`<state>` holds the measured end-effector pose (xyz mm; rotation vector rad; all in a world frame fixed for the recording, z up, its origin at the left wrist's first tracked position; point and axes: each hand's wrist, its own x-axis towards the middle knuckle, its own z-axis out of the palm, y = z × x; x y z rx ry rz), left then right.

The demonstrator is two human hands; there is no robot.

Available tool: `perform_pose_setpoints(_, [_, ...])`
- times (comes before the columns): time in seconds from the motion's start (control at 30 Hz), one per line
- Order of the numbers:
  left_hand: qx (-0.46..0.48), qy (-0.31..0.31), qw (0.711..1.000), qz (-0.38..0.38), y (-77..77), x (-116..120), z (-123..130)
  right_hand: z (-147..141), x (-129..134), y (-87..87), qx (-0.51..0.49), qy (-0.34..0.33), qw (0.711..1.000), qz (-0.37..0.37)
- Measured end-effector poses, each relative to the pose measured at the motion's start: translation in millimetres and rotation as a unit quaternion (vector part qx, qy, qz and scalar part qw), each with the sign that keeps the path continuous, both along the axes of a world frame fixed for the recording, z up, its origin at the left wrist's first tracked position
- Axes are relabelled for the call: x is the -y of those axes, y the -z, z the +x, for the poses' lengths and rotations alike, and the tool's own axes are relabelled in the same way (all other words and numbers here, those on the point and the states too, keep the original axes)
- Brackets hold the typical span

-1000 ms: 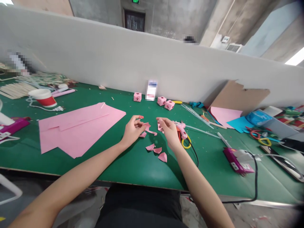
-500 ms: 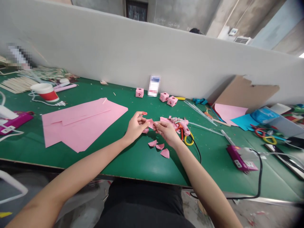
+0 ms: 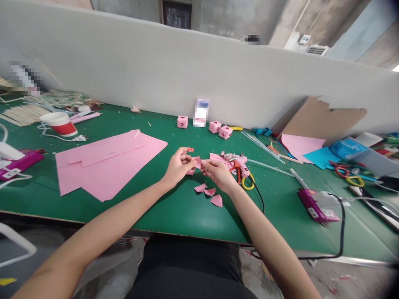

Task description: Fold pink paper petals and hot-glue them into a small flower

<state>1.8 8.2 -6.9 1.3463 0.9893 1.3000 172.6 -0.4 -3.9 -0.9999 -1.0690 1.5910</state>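
Observation:
Between my two hands is a small pink paper piece. My left hand pinches it from the left, with a red covering on one fingertip. My right hand grips its right edge between thumb and fingers. Several cut pink paper petals lie on the green table just below my hands. Another bit of pink paper shows under my left fingers, partly hidden. Right of my right hand are a pink glue gun and scissors with a yellow handle, among pink scraps.
Large pink paper sheets lie at the left, near a red-and-white cup. Pink paper cubes stand by the grey partition. A purple power strip with a black cable sits at the right.
My hands stay almost in place, both still on the pink paper piece. The view has shifted very slightly.

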Motion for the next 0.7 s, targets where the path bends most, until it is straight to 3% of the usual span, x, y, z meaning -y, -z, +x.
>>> perform_pose_setpoints(0.23, [-0.001, 0.009, 1.0, 0.006, 0.0, 0, 0, 1, -1, 3.4, 0.079, 0.007, 0.993, 0.082])
perform_pose_setpoints(0.4, [-0.017, 0.004, 1.0, 0.017, 2.7, -1, 0, -2, 0, 4.1, 0.167, 0.029, 0.973, 0.157])
perform_pose_setpoints(0.7, [-0.031, 0.006, 0.999, 0.018, 3.6, 1, 2, -7, 0, 11.6, 0.254, 0.083, 0.936, 0.227])
